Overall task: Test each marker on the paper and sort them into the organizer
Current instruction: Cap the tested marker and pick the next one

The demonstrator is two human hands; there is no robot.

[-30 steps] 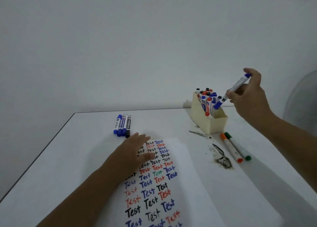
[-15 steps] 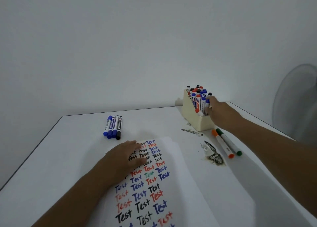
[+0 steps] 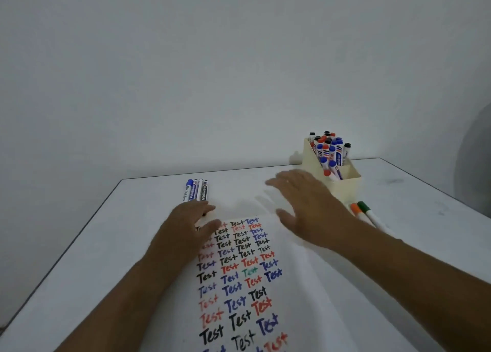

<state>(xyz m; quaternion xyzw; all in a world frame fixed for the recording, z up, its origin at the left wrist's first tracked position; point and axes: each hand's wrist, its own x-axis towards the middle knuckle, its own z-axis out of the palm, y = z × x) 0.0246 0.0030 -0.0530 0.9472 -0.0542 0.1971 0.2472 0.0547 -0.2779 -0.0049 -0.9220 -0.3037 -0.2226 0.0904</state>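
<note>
A white paper (image 3: 297, 293) covered with rows of the word "Test" in black, blue, red and green lies on the table. My left hand (image 3: 188, 227) rests flat on its top left corner. My right hand (image 3: 305, 205) hovers with straight fingers above the paper's top right part, holding nothing, blurred by motion. A cream organizer (image 3: 345, 187) at the back right holds several capped markers. A small row of markers (image 3: 196, 189), blue and black, lies beyond my left hand. An orange marker (image 3: 357, 211) and a green marker (image 3: 368, 211) lie right of my right wrist.
The white table (image 3: 93, 245) has its left edge running diagonally and its back edge against a plain wall. A grey rounded object (image 3: 475, 165) stands off the table's right side.
My right hand put the blue marker into the organizer, let go, and moved left toward the middle of the table. My left hand stayed on the paper.
</note>
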